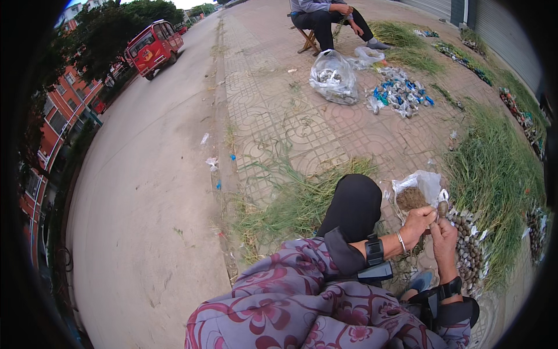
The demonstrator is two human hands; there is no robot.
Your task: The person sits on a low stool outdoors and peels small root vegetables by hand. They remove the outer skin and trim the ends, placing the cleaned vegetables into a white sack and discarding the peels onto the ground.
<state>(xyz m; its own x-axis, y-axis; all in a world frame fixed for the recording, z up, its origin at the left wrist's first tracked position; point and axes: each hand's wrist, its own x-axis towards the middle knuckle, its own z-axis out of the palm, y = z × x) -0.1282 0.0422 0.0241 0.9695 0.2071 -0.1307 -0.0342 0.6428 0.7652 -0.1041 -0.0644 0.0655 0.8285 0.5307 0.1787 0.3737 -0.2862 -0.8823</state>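
Note:
My left hand (pixel 417 227) and my right hand (pixel 444 239) meet with fingertips pinched at the lower end of a small brown bundle (pixel 443 208) with clear plastic at its top. It looks like soil wrapped in plastic film. Fine details between the fingers are hidden. Just beyond my left hand lies an open clear plastic bag (pixel 429 183) holding loose brown soil (pixel 409 199). To the right of my right hand, many similar small wrapped bundles (pixel 470 251) are heaped on the paving.
Cut grass lies in heaps on the right (pixel 497 170) and left (pixel 292 196). Ahead, a seated person (pixel 324 17) is near a large clear bag (pixel 335 80) and a pile of plastic-wrapped bundles (pixel 401 94). A red van (pixel 153 46) is on the road (pixel 144 196).

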